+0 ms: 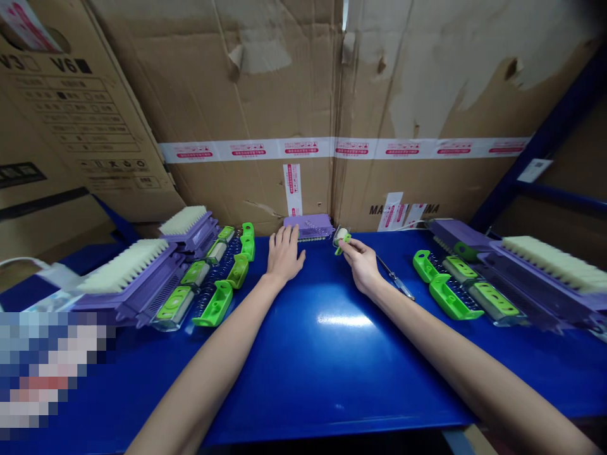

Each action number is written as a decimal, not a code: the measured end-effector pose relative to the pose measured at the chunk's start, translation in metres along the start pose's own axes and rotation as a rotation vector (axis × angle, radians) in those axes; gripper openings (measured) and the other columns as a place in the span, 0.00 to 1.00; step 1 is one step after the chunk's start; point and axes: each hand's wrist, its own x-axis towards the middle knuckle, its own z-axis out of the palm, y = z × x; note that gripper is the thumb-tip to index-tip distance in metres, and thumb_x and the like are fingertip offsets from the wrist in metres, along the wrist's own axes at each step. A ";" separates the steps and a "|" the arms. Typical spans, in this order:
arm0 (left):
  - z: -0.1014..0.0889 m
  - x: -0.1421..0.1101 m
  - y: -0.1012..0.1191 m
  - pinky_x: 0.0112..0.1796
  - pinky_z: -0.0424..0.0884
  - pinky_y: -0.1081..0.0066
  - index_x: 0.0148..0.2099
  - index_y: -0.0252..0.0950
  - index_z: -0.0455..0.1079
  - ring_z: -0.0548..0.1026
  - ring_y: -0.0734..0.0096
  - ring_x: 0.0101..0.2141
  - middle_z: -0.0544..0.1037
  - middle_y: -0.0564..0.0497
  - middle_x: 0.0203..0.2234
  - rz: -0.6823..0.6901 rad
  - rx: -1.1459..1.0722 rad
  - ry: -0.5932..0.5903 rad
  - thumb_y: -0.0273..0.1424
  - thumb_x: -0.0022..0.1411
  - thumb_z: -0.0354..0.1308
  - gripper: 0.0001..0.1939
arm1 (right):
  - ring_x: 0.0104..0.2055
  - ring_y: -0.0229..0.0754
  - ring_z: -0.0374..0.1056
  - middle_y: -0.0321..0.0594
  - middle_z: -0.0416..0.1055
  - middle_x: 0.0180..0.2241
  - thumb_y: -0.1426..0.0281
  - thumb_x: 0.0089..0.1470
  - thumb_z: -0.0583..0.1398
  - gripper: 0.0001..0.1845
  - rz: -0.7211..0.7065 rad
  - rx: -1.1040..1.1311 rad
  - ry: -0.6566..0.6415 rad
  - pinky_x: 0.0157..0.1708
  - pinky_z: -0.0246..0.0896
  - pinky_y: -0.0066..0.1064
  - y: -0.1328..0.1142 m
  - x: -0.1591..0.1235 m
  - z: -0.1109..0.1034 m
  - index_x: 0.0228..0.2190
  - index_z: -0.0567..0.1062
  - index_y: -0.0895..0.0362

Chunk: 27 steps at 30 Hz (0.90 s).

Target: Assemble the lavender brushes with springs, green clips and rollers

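Observation:
At the back of the blue table lies a purple plastic brush head (318, 224), bristle side down, with a coil spring on top. My left hand (284, 254) rests flat with its fingers apart, fingertips at the purple part's left front edge. In the fingers of my right hand (361, 260) is a small green plastic piece (342, 242), pinched by its near side. A clear part with a whitish filling (341, 234) sits against it; whether the two are joined I cannot tell. A screwdriver (401, 284) lies just right of my right hand.
On the left stand purple brushes with pale bristles (126, 265), clear boxes with green tops (175, 303), springs and green handles (215, 303). Similar brushes (554, 259) and green handles (450, 297) lie on the right. Cardboard (246, 95) walls the back.

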 end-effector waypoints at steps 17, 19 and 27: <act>-0.003 0.001 0.001 0.57 0.51 0.43 0.50 0.25 0.61 0.55 0.40 0.60 0.60 0.25 0.57 -0.110 -0.017 0.104 0.38 0.54 0.61 0.26 | 0.22 0.35 0.68 0.32 0.69 0.21 0.66 0.44 0.63 0.10 -0.005 0.035 0.331 0.20 0.65 0.26 -0.018 0.009 -0.013 0.28 0.70 0.58; -0.001 0.001 0.000 0.58 0.52 0.45 0.51 0.24 0.61 0.55 0.41 0.61 0.60 0.24 0.58 -0.093 -0.032 0.089 0.39 0.54 0.61 0.28 | 0.18 0.33 0.65 0.31 0.68 0.20 0.65 0.44 0.62 0.10 -0.039 0.007 0.352 0.16 0.61 0.24 -0.021 0.011 -0.016 0.27 0.70 0.58; 0.000 -0.001 0.003 0.58 0.57 0.52 0.56 0.23 0.59 0.58 0.46 0.60 0.63 0.26 0.57 -0.107 0.007 0.043 0.33 0.57 0.59 0.28 | 0.16 0.32 0.60 0.31 0.63 0.17 0.60 0.42 0.63 0.13 -0.113 -0.081 0.341 0.13 0.56 0.24 -0.024 0.014 -0.023 0.23 0.70 0.58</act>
